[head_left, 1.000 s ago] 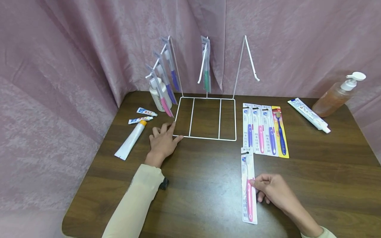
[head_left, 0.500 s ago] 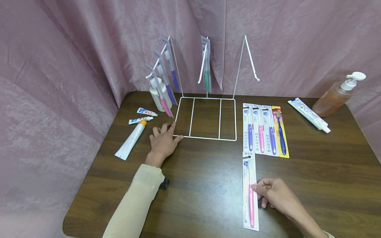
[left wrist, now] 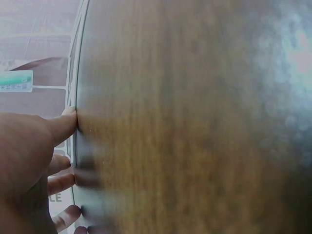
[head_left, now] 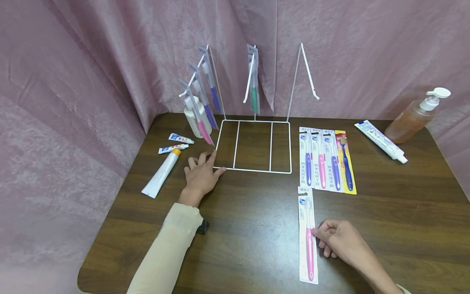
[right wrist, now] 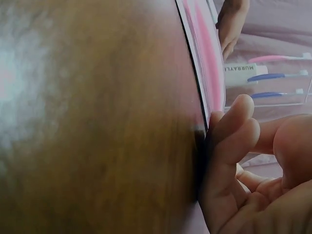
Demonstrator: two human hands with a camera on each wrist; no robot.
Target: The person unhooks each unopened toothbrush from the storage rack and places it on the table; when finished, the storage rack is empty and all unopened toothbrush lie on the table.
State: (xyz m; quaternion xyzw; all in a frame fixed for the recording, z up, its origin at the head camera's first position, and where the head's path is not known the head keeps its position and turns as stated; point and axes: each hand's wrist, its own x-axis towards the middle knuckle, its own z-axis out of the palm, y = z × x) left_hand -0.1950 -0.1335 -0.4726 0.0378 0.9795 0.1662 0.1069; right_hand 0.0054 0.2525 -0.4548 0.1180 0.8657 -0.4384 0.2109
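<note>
one pinched toothbrush (head_left: 309, 245), two hands (head_left: 341, 240), one rack (head_left: 271, 147)

Pink, perhaps velvet, curtain (head_left: 161, 45) behind dark wood-grain table (head_left: 253, 228).

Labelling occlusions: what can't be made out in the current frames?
Head: part of the white bottle, behind hanging toothbrush packs.
Head: fine print on the blue-ended toothpaste tube, too small.
Head: anything behind the front green-handled toothbrush, covered by it.
Left wrist: part of the left hand, cut off by the left edge.
Right wrist: the pink-handled pack, cut off by the top edge, partly covered by right fingers.
</note>
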